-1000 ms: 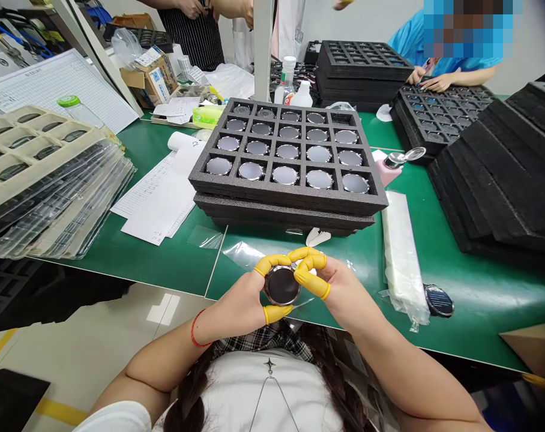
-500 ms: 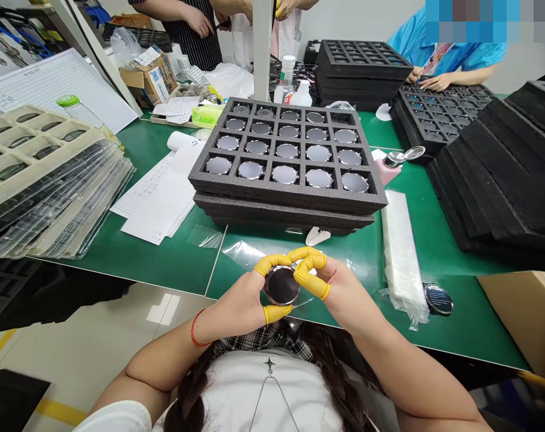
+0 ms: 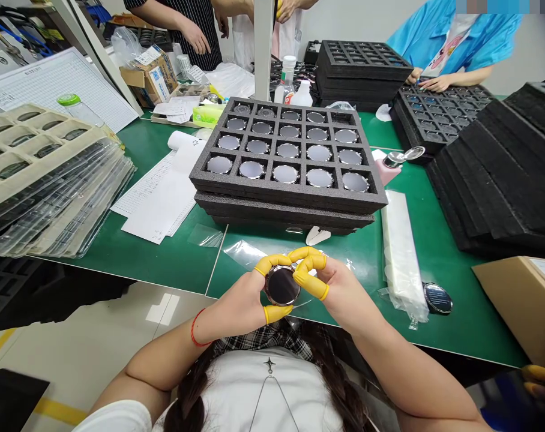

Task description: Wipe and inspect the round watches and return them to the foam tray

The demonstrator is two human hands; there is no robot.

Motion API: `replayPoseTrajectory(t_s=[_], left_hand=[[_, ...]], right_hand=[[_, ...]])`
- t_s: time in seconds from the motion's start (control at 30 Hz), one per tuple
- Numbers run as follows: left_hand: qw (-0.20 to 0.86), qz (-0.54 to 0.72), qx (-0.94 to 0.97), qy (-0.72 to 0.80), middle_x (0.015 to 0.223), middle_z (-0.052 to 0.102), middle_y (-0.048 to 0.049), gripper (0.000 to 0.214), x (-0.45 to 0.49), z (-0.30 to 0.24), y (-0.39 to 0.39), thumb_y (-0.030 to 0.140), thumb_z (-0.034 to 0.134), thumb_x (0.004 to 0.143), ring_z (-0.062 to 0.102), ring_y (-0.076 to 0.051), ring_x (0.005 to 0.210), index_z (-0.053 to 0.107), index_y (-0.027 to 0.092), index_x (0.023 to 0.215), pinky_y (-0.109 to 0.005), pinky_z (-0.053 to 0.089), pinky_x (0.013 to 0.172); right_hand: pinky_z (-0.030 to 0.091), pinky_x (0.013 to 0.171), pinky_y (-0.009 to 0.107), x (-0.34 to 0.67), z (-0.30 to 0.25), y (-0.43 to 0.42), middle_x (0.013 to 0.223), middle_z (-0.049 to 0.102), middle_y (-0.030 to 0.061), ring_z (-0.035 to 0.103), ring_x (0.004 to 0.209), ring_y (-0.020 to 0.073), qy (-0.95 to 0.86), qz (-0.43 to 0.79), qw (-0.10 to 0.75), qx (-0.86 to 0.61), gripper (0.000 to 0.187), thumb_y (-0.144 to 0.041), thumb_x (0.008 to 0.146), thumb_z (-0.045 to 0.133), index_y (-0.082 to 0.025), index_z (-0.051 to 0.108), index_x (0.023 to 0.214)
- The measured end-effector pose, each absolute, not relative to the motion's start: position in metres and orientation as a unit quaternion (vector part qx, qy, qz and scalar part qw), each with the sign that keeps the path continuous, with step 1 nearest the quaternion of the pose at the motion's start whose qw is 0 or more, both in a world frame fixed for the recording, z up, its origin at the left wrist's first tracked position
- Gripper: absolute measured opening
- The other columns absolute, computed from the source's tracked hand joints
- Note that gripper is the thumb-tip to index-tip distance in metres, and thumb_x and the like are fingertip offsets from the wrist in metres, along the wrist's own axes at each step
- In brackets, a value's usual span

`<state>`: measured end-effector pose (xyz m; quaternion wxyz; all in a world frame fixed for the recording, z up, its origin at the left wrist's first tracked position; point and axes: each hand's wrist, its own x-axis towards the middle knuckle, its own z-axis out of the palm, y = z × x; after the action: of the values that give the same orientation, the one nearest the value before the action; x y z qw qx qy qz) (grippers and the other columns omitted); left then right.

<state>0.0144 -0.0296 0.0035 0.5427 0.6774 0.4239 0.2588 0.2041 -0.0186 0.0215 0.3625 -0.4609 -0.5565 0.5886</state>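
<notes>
A round dark glossy disc with a metal rim (image 3: 282, 286) is held just above the near edge of the green table. My left hand (image 3: 245, 297) pinches its left side between a yellow-capped forefinger and thumb. My right hand (image 3: 333, 285) grips the right side, its yellow-capped fingers curled over the top rim. Both hands are closed on the disc. Straight ahead sits a black foam tray (image 3: 290, 191) whose cells hold several shiny round discs, stacked on another foam tray.
Clear plastic trays (image 3: 51, 198) pile at the left beside paper sheets (image 3: 159, 198). A wrapped white pack (image 3: 401, 252) and a loose disc (image 3: 438, 298) lie right. Black foam stacks (image 3: 502, 174) fill the far right. A cardboard box (image 3: 520, 300) enters at right. Other people work behind the table.
My hands and the disc stay put. The cardboard box has slid further in from the right edge. The people at the back have shifted their arms.
</notes>
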Motion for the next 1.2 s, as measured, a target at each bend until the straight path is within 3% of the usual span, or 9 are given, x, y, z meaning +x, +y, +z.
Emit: replayPoseTrajectory(t_s=[0.47, 0.67, 0.73, 0.83, 0.97, 1.07, 1.2], left_hand=[[0.537, 0.257, 0.682, 0.424, 0.128, 0.054, -0.0063, 0.055, 0.014, 0.000, -0.030, 0.021, 0.067, 0.078, 0.057, -0.021, 0.102, 0.044, 0.025, 0.128, -0.033, 0.049, 0.087], [0.532, 0.263, 0.675, 0.438, 0.128, 0.054, -0.0056, 0.048, 0.017, 0.006, -0.030, 0.025, 0.068, 0.081, 0.058, -0.021, 0.106, 0.047, 0.025, 0.124, -0.032, 0.049, 0.088], [0.528, 0.272, 0.674, 0.439, 0.126, 0.056, -0.0051, 0.045, 0.019, 0.011, -0.030, 0.027, 0.067, 0.082, 0.059, -0.021, 0.106, 0.047, 0.025, 0.123, -0.031, 0.050, 0.088], [0.530, 0.279, 0.682, 0.421, 0.125, 0.060, -0.0049, 0.048, 0.024, 0.015, -0.030, 0.024, 0.067, 0.082, 0.062, -0.020, 0.104, 0.047, 0.025, 0.125, -0.032, 0.050, 0.090], [0.510, 0.252, 0.709, 0.417, 0.123, 0.064, -0.0065, 0.051, 0.030, 0.011, -0.037, 0.015, 0.063, 0.080, 0.065, -0.023, 0.101, 0.048, 0.025, 0.128, -0.035, 0.053, 0.089], [0.484, 0.247, 0.722, 0.427, 0.120, 0.066, -0.0098, 0.043, 0.036, 0.002, -0.040, 0.024, 0.061, 0.083, 0.061, -0.029, 0.115, 0.052, 0.023, 0.125, -0.040, 0.052, 0.094], [0.467, 0.309, 0.701, 0.441, 0.126, 0.064, -0.0114, 0.042, 0.052, 0.000, -0.041, 0.038, 0.060, 0.082, 0.061, -0.029, 0.116, 0.055, 0.023, 0.121, -0.042, 0.048, 0.102]], right_hand=[[0.042, 0.094, 0.040, 0.204, 0.018, -0.019, 0.108, 0.064, 0.0032, 0.058, 0.101, 0.0221, -0.570, 0.572, 0.362, -0.465, 0.023, -0.042, 0.084, 0.065, -0.023, 0.060, 0.071], [0.036, 0.099, 0.047, 0.208, 0.016, -0.025, 0.104, 0.065, 0.0039, 0.054, 0.105, 0.0257, -0.649, 0.393, 0.415, -0.503, 0.006, -0.031, 0.081, 0.066, -0.027, 0.062, 0.082], [0.037, 0.098, 0.048, 0.208, 0.015, -0.028, 0.109, 0.064, 0.0051, 0.053, 0.107, 0.0272, -0.646, 0.371, 0.419, -0.519, 0.021, -0.033, 0.079, 0.069, -0.028, 0.062, 0.098], [0.042, 0.094, 0.043, 0.204, 0.014, -0.033, 0.109, 0.062, 0.0047, 0.054, 0.103, 0.0257, -0.638, 0.441, 0.385, -0.501, 0.036, -0.031, 0.074, 0.072, -0.028, 0.061, 0.108], [0.046, 0.090, 0.036, 0.198, 0.016, -0.041, 0.102, 0.065, 0.0010, 0.058, 0.098, 0.0220, -0.574, 0.568, 0.380, -0.451, 0.033, -0.026, 0.070, 0.072, -0.026, 0.065, 0.102], [0.047, 0.085, 0.036, 0.199, 0.017, -0.045, 0.088, 0.065, -0.0019, 0.057, 0.090, 0.0218, -0.506, 0.628, 0.426, -0.411, 0.028, -0.035, 0.061, 0.079, -0.027, 0.069, 0.087], [0.044, 0.074, 0.036, 0.206, 0.027, -0.050, 0.070, 0.055, 0.0001, 0.050, 0.073, 0.0191, -0.495, 0.589, 0.485, -0.417, 0.033, -0.056, 0.065, 0.074, -0.024, 0.069, 0.069]])
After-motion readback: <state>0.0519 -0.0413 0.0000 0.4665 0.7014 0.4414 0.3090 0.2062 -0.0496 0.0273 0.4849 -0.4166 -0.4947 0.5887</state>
